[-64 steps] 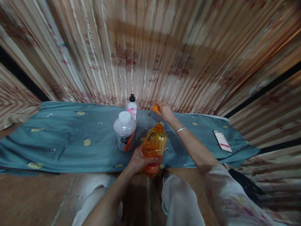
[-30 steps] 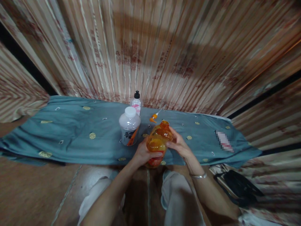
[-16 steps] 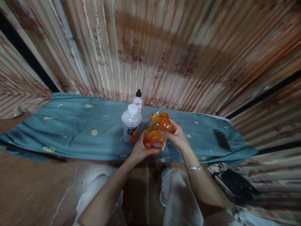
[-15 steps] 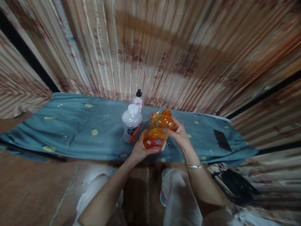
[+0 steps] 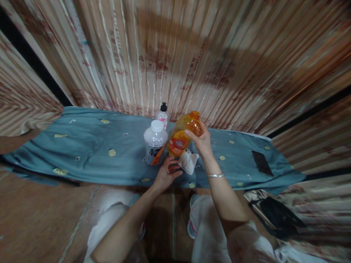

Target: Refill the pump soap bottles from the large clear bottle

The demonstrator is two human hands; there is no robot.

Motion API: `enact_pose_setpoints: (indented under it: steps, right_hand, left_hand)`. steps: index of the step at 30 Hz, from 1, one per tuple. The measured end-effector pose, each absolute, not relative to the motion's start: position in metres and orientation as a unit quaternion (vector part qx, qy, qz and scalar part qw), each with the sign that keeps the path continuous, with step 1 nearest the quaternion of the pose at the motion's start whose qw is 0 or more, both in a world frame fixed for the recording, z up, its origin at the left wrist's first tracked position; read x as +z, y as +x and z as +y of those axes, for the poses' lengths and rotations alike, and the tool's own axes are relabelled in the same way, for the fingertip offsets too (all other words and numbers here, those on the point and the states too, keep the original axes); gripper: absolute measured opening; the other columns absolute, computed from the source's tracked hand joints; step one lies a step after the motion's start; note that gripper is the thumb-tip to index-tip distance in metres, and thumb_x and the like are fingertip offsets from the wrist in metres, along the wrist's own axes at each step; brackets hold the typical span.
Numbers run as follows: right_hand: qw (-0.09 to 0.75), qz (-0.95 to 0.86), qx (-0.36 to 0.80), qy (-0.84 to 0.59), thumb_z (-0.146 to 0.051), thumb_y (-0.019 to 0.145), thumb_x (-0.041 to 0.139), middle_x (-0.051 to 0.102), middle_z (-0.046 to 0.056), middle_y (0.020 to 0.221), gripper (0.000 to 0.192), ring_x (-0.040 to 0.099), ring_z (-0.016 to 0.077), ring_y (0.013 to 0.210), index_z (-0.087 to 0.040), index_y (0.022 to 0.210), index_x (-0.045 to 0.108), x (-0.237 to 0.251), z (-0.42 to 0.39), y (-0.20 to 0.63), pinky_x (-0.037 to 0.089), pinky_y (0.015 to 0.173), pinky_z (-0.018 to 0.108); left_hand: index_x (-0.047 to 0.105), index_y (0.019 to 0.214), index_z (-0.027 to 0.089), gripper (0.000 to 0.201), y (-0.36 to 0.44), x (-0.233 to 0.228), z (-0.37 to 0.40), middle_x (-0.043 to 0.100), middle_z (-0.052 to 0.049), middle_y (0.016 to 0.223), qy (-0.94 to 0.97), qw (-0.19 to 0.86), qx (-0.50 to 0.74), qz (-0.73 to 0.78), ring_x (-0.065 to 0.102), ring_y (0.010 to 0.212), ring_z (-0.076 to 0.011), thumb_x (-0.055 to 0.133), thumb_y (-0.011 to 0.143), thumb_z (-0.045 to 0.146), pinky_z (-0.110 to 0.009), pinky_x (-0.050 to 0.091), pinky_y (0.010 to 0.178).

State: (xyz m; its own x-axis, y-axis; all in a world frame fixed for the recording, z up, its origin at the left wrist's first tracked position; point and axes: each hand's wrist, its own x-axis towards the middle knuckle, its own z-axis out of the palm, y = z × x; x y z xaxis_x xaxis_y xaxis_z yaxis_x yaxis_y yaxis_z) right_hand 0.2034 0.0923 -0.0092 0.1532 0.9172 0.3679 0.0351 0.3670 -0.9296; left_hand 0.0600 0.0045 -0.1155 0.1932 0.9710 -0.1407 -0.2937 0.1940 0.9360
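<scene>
My right hand point(image 5: 202, 139) grips a see-through orange plastic bottle point(image 5: 181, 137) by its upper side, thumb across the front. The bottle leans with its neck up and to the right, and a red label faces me. Just below its base is my left hand point(image 5: 167, 171), fingers apart and slightly curled, with nothing seen in it. A crumpled white tissue or cloth point(image 5: 188, 162) lies beside the left fingertips, under the bottle. Left of the orange bottle stands a large white-capped bottle point(image 5: 155, 140) with a black and orange label.
Behind the white-capped bottle stands a clear bottle with a black top point(image 5: 163, 115). A dark phone point(image 5: 262, 163) lies on the right of the blue-green tablecloth point(image 5: 93, 146). A pleated curtain point(image 5: 175, 65) hangs behind. A black bag point(image 5: 276, 215) sits on the floor at right.
My right hand has raised the orange bottle up and away from me. My left hand has let go of it and is now below it. The white tissue or cloth has come into fuller view.
</scene>
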Motion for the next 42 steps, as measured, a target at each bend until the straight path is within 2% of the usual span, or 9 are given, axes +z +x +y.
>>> enact_pose_setpoints:
  steps: [4,10,14,20,25,28,34,37,42]
  right_hand:
    - [0.597,-0.56,0.354,-0.453,-0.046,0.057,0.08,0.065,0.008,0.12,0.076,0.063,0.0198,0.108,-0.021,0.123,0.051,-0.034,0.103,0.196,0.048,0.101,0.04]
    - [0.56,-0.6,0.305,-0.483,-0.046,0.062,0.078,0.059,0.011,0.13,0.084,0.059,0.0217,0.117,-0.021,0.134,0.042,-0.057,0.107,0.196,0.046,0.103,0.042]
    - [0.543,-0.617,0.277,-0.498,-0.048,0.06,0.078,0.054,0.013,0.136,0.096,0.055,0.0231,0.122,-0.022,0.141,0.033,-0.056,0.103,0.199,0.045,0.104,0.042]
    - [0.518,-0.627,0.245,-0.528,-0.052,0.061,0.077,0.047,0.017,0.142,0.103,0.05,0.0256,0.128,-0.019,0.145,0.027,-0.043,0.087,0.207,0.04,0.107,0.045]
    - [0.532,-0.67,0.056,-0.515,-0.053,0.077,0.064,0.045,0.013,0.145,0.075,0.041,0.0253,0.135,-0.023,0.14,0.038,0.002,0.063,0.194,0.033,0.112,0.047]
    - [0.433,-0.775,-0.006,-0.461,-0.05,0.09,0.046,0.059,0.012,0.129,0.049,0.051,0.0226,0.124,-0.021,0.13,0.051,0.038,0.058,0.164,0.038,0.107,0.04]
    - [0.117,-0.858,-0.092,-0.492,-0.065,0.089,0.025,0.068,0.021,0.094,0.07,0.063,0.0288,0.098,-0.007,0.103,0.064,0.077,0.077,0.116,0.045,0.085,0.038]
    - [0.076,-0.882,-0.108,-0.451,-0.063,0.091,0.022,0.068,0.021,0.096,0.071,0.063,0.0286,0.099,-0.007,0.102,0.064,0.08,0.086,0.114,0.043,0.083,0.037]
    - [0.055,-0.903,-0.085,-0.417,-0.055,0.095,0.023,0.069,0.02,0.098,0.066,0.064,0.0247,0.097,-0.005,0.101,0.065,0.085,0.089,0.119,0.042,0.082,0.034]
  left_hand:
    - [0.059,0.094,0.019,0.041,0.06,-0.112,0.005,0.066,-0.001,0.09,0.465,0.637,0.47,0.397,0.067,0.083,-0.0166,0.082,0.059,0.025,-0.036,0.055,0.084]
    - [0.064,0.092,0.02,0.017,0.05,-0.091,-0.002,0.068,-0.003,0.091,0.612,0.474,0.468,0.427,0.066,0.078,-0.0166,0.066,0.077,0.028,-0.03,0.055,0.076]
    - [0.061,0.11,0.02,0.027,0.03,-0.069,-0.009,0.066,-0.008,0.104,0.728,0.255,0.468,0.431,0.064,0.091,-0.0207,0.061,0.084,0.031,-0.034,0.053,0.084]
    - [0.032,0.142,0.02,0.073,-0.001,-0.055,0.0,0.042,-0.017,0.142,0.691,0.002,0.536,0.485,0.04,0.134,-0.031,0.068,0.081,0.04,-0.05,0.031,0.111]
    - [0.014,0.149,0.019,0.111,-0.004,-0.072,0.024,0.021,-0.02,0.155,0.595,0.123,0.58,0.542,0.019,0.146,-0.0339,0.079,0.066,0.051,-0.05,0.018,0.118]
    - [0.013,0.149,0.019,0.115,0.003,-0.081,0.035,0.021,-0.019,0.156,0.557,0.211,0.591,0.545,0.02,0.146,-0.0331,0.083,0.061,0.046,-0.048,0.017,0.119]
    - [0.022,0.145,0.019,0.106,0.012,-0.08,0.048,0.042,-0.017,0.146,0.521,0.272,0.612,0.53,0.044,0.133,-0.0299,0.084,0.059,0.032,-0.044,0.036,0.111]
    - [0.03,0.14,0.019,0.093,0.012,-0.079,0.05,0.053,-0.015,0.135,0.513,0.288,0.614,0.527,0.055,0.122,-0.0271,0.081,0.063,0.029,-0.041,0.043,0.104]
    - [0.032,0.137,0.015,0.088,0.009,-0.081,0.051,0.053,-0.017,0.133,0.522,0.284,0.606,0.528,0.055,0.12,-0.0279,0.079,0.065,0.035,-0.041,0.044,0.102]
